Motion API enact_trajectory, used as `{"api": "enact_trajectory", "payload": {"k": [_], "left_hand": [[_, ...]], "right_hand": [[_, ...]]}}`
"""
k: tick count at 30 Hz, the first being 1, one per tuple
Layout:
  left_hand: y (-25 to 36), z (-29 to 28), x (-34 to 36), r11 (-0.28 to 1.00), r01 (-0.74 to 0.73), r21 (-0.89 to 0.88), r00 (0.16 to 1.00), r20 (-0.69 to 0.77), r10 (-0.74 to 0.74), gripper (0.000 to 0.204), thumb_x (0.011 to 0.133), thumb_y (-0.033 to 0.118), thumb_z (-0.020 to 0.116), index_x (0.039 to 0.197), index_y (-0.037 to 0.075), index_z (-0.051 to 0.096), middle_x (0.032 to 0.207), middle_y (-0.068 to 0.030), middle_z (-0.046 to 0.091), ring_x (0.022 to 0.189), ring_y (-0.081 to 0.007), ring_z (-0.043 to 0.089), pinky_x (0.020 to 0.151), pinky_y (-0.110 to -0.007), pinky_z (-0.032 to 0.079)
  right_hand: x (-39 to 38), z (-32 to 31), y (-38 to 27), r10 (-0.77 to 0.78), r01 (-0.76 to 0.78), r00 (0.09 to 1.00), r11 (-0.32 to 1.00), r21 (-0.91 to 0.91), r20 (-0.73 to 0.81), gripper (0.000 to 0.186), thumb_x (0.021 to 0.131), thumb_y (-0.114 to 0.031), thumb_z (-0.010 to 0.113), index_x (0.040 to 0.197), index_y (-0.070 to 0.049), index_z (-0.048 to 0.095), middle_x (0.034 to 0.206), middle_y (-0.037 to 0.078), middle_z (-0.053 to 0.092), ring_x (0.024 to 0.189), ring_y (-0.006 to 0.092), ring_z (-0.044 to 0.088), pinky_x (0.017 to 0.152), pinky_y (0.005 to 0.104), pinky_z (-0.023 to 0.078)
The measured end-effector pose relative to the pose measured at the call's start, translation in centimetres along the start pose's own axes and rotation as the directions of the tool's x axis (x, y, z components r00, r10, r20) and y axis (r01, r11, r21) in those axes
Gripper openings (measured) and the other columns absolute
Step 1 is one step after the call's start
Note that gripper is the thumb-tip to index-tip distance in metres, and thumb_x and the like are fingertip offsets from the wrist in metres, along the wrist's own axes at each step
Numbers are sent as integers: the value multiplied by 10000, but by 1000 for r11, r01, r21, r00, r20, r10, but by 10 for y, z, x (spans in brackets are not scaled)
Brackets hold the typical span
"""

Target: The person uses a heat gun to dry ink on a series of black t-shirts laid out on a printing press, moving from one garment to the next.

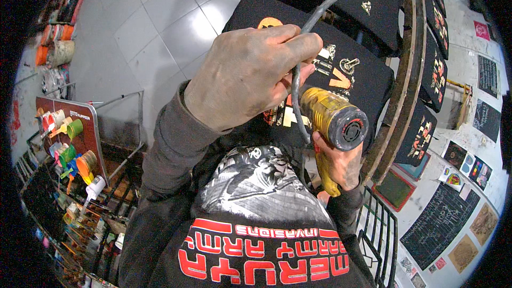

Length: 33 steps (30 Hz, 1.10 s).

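Note:
Pinched between the thumb and fingers of my left hand (242,72) is a grey power cord (296,93), which runs up toward the top right and hangs down beside the tool. My right hand (341,162) is wrapped round the handle of a yellow heat gun (328,109), whose dark vented rear end faces up. The gun's nozzle is hidden. Beyond both hands lies a black T-shirt (368,72) with an orange and white print, stretched flat on a board. My left hand blocks part of that print.
More printed black shirts (346,5) lie on boards at the back and right, beside a long curved rail (410,58). At the left, a cart holds several colourful cups (74,128) and a brown panel (88,144). Posters and a blackboard (440,224) cover the right-hand wall.

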<state>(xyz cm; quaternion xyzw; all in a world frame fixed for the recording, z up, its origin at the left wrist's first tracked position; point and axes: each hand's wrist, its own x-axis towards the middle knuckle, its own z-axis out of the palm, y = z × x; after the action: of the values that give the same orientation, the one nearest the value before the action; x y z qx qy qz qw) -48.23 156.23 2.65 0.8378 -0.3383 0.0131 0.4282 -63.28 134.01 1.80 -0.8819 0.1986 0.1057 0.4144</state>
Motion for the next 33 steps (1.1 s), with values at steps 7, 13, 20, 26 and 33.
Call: {"api": "enact_trajectory", "payload": {"k": [7, 13, 20, 26, 33], "left_hand": [[3, 5, 3, 1000, -3, -11, 1000, -5, 3, 260, 843, 187, 731, 985, 44, 568, 853, -158, 613, 752, -381, 623, 634, -430, 497], [0, 8, 3, 1000, -18, -21, 1000, -17, 17, 263, 843, 189, 731, 983, 45, 562, 841, -166, 606, 740, -378, 626, 619, -429, 492], [4, 10, 3, 1000, 19, -11, 1000, 25, -18, 252, 844, 182, 729, 961, 52, 547, 815, -162, 606, 716, -378, 631, 602, -425, 484], [6, 14, 4, 997, 22, -73, 999, 44, -19, 235, 848, 171, 724, 935, 55, 538, 794, -155, 601, 708, -367, 634, 605, -423, 488], [11, 23, 10, 999, -26, -40, 998, 52, 28, 223, 864, 191, 714, 912, 59, 540, 784, -134, 593, 708, -347, 632, 603, -427, 484]], "right_hand": [[-2, 3, 2, -114, 110, 993, 990, -88, -44, 638, 739, -78, 814, 1303, 4, 528, 1179, 140, 665, 1065, 248, 652, 963, 350, 500], [-8, 11, -3, 53, -14, 993, 939, 344, -103, 647, 737, -181, 862, 1280, -2, 560, 1212, 127, 653, 1111, 237, 642, 990, 369, 490], [-14, 11, 13, -172, 176, 981, 984, 38, -95, 644, 762, -116, 800, 1324, 17, 514, 1225, 156, 640, 1124, 249, 626, 969, 347, 490], [-24, 7, 7, -11, 22, 998, 979, 204, -55, 666, 749, -120, 809, 1329, 14, 510, 1233, 152, 633, 1109, 245, 625, 970, 359, 489], [-26, 1, 13, 77, -65, 997, 910, 410, -13, 721, 741, -115, 844, 1349, 10, 477, 1256, 148, 609, 1136, 238, 609, 996, 385, 490]]}}
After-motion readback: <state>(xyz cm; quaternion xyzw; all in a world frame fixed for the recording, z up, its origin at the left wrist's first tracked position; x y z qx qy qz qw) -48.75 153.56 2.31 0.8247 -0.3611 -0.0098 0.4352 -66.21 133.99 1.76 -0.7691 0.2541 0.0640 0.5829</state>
